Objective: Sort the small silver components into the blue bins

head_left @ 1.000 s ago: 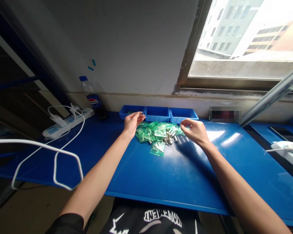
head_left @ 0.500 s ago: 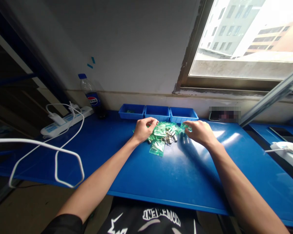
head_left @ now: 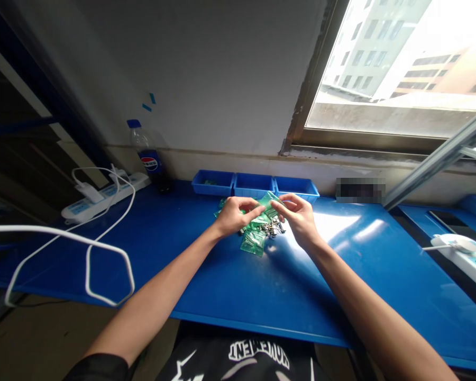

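Observation:
Above the pile on the blue table, a small green plastic bag [head_left: 268, 200] is stretched between my two hands. My right hand [head_left: 300, 217] pinches its right side between thumb and fingers. The fingers of my left hand [head_left: 235, 216] are closed at the bag's left edge. Below lie loose small metal parts [head_left: 274, 228], dark and silvery, among more green bags partly hidden by my hands. One green bag with pale, slim pieces inside [head_left: 253, 243] lies flat at the near side of the pile.
Three blue bins [head_left: 254, 184] stand in a row behind the pile; the left one has something green inside. A cola bottle [head_left: 150, 161] and a white power strip [head_left: 103, 198] with a looping cable are at left. A blurred-out dark object [head_left: 360, 190] is at right.
My right hand has moved left to the pile's middle, and the green bag is now held up between both hands. My left hand has shifted only slightly.

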`<state>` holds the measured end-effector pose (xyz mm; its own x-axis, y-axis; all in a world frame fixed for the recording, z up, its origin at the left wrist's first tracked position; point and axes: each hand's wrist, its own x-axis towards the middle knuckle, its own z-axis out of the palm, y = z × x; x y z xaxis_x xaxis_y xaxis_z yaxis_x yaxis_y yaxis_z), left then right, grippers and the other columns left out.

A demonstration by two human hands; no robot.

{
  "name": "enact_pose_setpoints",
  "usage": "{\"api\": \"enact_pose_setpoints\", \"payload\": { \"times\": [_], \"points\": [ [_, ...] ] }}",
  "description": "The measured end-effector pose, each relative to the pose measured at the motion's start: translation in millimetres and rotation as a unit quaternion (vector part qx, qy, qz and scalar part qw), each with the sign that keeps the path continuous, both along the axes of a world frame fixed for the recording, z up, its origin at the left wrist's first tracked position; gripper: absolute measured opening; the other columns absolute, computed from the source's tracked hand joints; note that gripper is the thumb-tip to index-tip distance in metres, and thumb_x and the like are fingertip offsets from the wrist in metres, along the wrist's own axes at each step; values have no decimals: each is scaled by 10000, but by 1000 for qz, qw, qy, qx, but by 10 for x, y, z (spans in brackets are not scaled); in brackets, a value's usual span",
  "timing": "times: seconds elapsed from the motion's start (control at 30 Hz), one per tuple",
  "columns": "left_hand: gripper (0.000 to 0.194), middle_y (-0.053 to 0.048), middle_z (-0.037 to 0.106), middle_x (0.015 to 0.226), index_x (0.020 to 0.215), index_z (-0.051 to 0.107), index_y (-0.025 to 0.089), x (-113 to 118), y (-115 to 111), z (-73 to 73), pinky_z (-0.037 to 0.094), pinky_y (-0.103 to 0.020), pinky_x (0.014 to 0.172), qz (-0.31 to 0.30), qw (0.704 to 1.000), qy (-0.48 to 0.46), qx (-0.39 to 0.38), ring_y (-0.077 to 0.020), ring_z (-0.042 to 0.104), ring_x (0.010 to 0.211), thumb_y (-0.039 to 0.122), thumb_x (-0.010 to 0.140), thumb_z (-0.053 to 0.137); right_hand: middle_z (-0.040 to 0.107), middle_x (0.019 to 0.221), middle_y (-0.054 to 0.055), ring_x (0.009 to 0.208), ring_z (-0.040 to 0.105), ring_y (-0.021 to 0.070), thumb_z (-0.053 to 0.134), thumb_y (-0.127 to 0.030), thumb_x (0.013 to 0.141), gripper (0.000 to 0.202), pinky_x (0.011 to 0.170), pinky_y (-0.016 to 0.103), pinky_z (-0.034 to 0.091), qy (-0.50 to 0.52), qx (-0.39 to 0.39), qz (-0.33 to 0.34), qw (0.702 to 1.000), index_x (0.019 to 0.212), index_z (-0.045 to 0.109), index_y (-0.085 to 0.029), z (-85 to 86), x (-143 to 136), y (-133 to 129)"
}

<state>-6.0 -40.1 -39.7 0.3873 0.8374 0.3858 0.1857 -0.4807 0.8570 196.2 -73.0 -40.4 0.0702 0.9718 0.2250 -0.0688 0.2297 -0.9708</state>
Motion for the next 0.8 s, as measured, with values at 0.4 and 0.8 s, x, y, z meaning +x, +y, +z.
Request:
{"api": "enact_pose_setpoints", "payload": {
  "times": [0.4,0.8],
  "points": [
    [376,-47,726,688,723,754,149,-139,253,-89,459,-237,558,51,977,-155,-138,-119,603,567,513,786,826,776,882,63,750,725,217,719,-519,853,343,727,369,579,-141,0,-50,989,1008,708,-213,-15,160,68],
    [170,-46,771,823,835,669,133,-327,461,-60,560,-158,686,180,778,-493,-345,-90,745,777,190,837,830,778,1074,125,977,731,298,679,-366,814,234,780,365,532,-529,-33,-96,843,1004,635,-237,-216,496,177]
  ]
}}
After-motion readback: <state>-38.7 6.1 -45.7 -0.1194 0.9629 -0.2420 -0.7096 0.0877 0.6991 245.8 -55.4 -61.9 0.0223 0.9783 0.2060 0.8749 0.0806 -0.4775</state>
